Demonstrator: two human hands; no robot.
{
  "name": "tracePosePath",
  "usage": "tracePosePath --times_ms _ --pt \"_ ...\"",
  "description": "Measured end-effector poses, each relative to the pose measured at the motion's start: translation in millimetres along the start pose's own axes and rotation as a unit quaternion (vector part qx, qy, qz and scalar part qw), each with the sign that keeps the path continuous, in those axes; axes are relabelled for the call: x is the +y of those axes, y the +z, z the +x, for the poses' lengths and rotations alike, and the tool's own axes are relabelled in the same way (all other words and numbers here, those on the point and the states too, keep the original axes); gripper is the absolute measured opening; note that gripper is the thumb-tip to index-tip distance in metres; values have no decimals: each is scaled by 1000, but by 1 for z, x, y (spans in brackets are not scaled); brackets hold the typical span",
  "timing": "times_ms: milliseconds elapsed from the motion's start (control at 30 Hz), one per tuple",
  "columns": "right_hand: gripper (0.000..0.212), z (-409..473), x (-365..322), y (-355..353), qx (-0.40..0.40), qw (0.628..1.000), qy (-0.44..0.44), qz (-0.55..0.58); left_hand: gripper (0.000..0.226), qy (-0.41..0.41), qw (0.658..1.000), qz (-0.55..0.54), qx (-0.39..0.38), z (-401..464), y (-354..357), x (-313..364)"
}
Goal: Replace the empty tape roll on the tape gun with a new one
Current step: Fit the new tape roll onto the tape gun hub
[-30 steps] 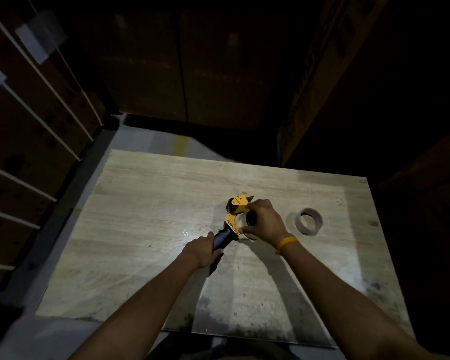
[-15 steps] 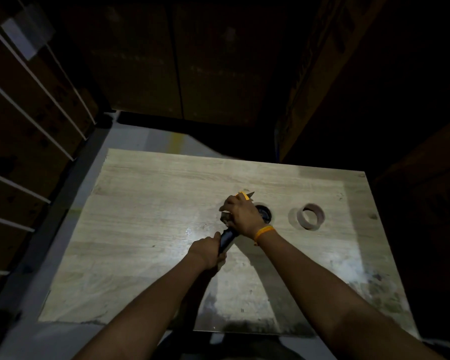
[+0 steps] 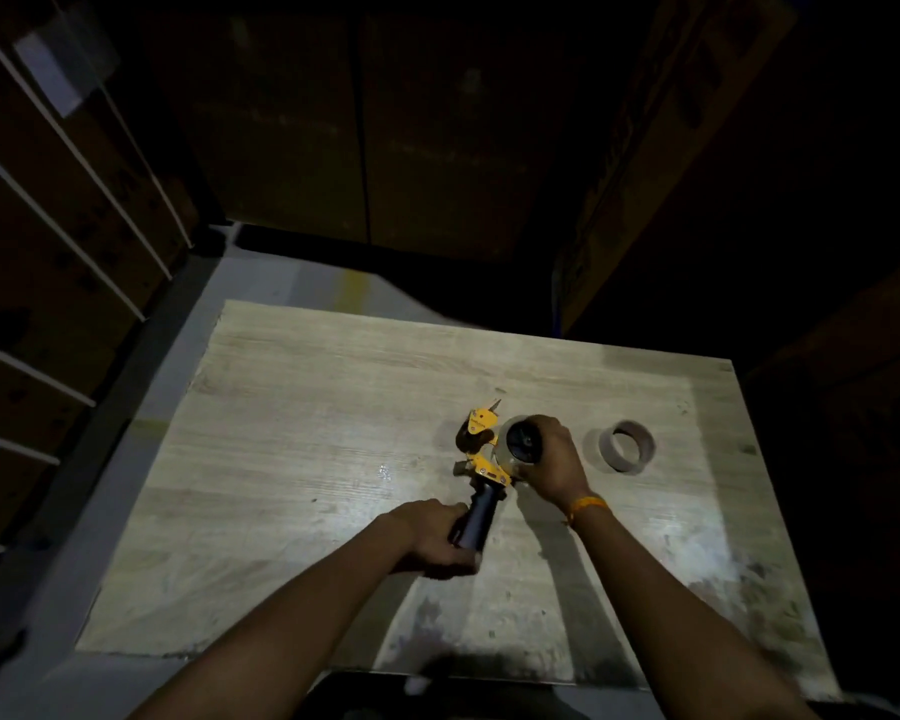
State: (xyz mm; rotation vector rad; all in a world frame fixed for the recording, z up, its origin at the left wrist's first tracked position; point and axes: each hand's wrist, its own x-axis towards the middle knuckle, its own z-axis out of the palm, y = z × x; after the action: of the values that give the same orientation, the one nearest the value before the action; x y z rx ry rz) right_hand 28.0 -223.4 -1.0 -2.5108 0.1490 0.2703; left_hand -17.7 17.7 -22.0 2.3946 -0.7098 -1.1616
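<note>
A yellow and black tape gun (image 3: 481,454) lies on the pale wooden table (image 3: 302,423), its nose pointing away from me. My left hand (image 3: 430,535) is wrapped around its black handle. My right hand (image 3: 554,459), with an orange band at the wrist, grips a clear tape roll (image 3: 515,449) that sits on the gun's black hub. A brown cardboard tape core (image 3: 625,445), with no tape on it, lies on the table just right of my right hand.
Large cardboard boxes (image 3: 365,122) stand dark behind and to the right of the table. A white wire rack (image 3: 63,210) runs along the left. Grey floor shows past the table's left and near edges.
My right hand moved from over the gun's nose back to the roll on the hub. The yellow front of the gun, covered half a second ago, now shows. My left hand stayed on the handle.
</note>
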Motion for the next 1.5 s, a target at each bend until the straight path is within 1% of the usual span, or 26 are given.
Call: tracePosePath --times_ms 67,133,200,300,333,367,433,467,533,567,600,667,767,867,967,1067,1167,1333,1400,1500 --pt "67 -5 0 0 14 998 -27 49 78 53 998 14 -24 -1 2 8" --pt "64 -11 1 0 21 996 -50 64 82 91 995 28 -37 1 5 14" --pt "58 -19 2 1 33 995 -43 81 72 96 995 -1 -18 2 7 18" --pt "58 -38 4 7 69 994 -22 86 36 57 992 -90 73 4 0 26" --pt "60 -47 4 11 80 994 -17 77 26 35 986 -119 112 8 -4 28" --pt "60 -55 6 16 92 994 -12 65 21 11 978 -137 155 11 -10 31" --pt "61 -73 10 29 119 992 12 44 22 -40 958 -139 246 19 -20 35" --pt "65 -81 12 36 125 991 37 44 23 -60 949 -130 281 24 -25 37" --pt "79 -92 16 47 97 989 95 60 24 -94 939 -96 317 35 -31 44" --pt "84 -96 20 53 69 985 133 82 25 -112 938 -77 318 40 -32 49" --pt "84 -98 22 57 36 980 168 103 26 -126 939 -63 314 45 -33 54" --pt "72 -99 28 63 -11 970 211 125 23 -149 940 -49 302 54 -31 65" --pt "47 -98 33 69 -51 965 216 138 23 -178 938 -56 293 65 -27 75" --pt "34 -97 33 75 -86 965 209 130 24 -213 922 -86 313 72 -30 87" --pt "38 -95 32 83 -92 967 203 125 12 -248 913 -71 316 77 -37 96" --pt "42 -93 30 83 -98 964 206 137 12 -270 911 -42 309 82 -35 98" --pt "42 -92 29 83 -97 963 208 141 13 -285 904 -42 317 86 -32 99" --pt "45 -94 25 81 -103 959 221 141 15 -283 898 -33 335 88 -30 99" --pt "46 -94 24 81 -97 960 228 133 14 -274 904 -31 327 87 -30 96" --pt "44 -94 19 80 -74 962 239 111 10 -243 921 -14 305 84 -31 85"
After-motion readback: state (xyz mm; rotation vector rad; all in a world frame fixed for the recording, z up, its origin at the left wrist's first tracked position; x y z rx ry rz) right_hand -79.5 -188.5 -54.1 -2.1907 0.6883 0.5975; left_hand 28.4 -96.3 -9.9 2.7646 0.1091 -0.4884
